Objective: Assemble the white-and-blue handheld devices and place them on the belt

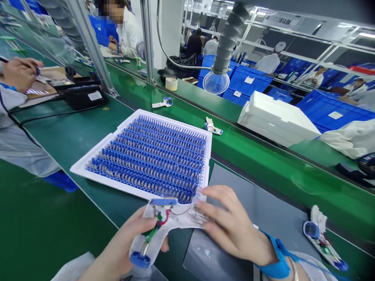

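Observation:
In both hands I hold a white plastic housing (172,218) with red and green wires and blue end caps. My left hand (129,242) grips its narrow handle from below. My right hand (234,222), with a blue wrist strap, has its fingers over the wide end, and the thumb is hidden. Just beyond lies a white tray (102,158) packed with rows of small blue-and-metal parts (146,156). The housing overlaps the tray's near corner. A similar wired housing (324,240) lies to my right, and a smaller one (213,127) sits across the green belt.
A grey mat (249,212) lies under my right hand on the green workbench (58,242). Further off are a white foam box (275,119), blue crates (249,84), a fume-extractor hood (216,82), and a co-worker's hand (20,72) holding a pen beside a black machine (84,97).

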A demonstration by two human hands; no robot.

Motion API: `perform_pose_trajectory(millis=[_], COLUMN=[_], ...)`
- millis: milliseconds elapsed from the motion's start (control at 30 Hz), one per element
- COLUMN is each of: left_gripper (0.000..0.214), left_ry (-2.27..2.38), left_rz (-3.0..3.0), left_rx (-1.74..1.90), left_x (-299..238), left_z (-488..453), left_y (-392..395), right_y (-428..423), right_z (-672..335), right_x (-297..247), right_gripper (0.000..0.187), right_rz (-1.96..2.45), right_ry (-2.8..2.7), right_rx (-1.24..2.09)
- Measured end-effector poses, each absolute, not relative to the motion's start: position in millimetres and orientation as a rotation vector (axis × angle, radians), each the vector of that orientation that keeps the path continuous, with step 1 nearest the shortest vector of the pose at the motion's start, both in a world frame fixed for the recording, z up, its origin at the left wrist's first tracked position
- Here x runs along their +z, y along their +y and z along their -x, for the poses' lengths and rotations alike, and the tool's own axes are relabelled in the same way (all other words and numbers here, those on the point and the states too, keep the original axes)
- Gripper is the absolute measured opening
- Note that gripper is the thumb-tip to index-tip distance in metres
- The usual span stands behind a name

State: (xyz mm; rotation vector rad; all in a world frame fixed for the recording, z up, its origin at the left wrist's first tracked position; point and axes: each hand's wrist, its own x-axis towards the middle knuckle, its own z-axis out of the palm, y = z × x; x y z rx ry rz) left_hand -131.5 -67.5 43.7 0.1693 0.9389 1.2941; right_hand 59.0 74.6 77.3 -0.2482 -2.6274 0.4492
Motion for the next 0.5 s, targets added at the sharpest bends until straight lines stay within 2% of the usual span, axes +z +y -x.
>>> perform_pose_trajectory(millis=[133, 333, 400, 500], left_gripper=[0.032, 0.073, 0.073, 0.062], left_ry=[1.004, 1.179, 1.228, 1.26], left_rz=[-0.126, 0.054, 0.1, 0.173], left_rx=[1.37, 1.594, 1.657, 1.707], left_x=[38, 33, 35, 41], left_z=[161, 185, 186, 184], left_y=[-83, -87, -84, -78], right_y=[91, 91, 90, 91], right_z=[-59, -41, -37, -32], right_x=[63, 45, 44, 45], right_gripper=[0.015, 0.01, 0.011, 0.011], right_rz=[0.642, 0.762, 0.78, 0.819], right_ry=[-2.566, -2.654, -2.654, -2.729], right_rx=[0.667, 0.703, 0.694, 0.696])
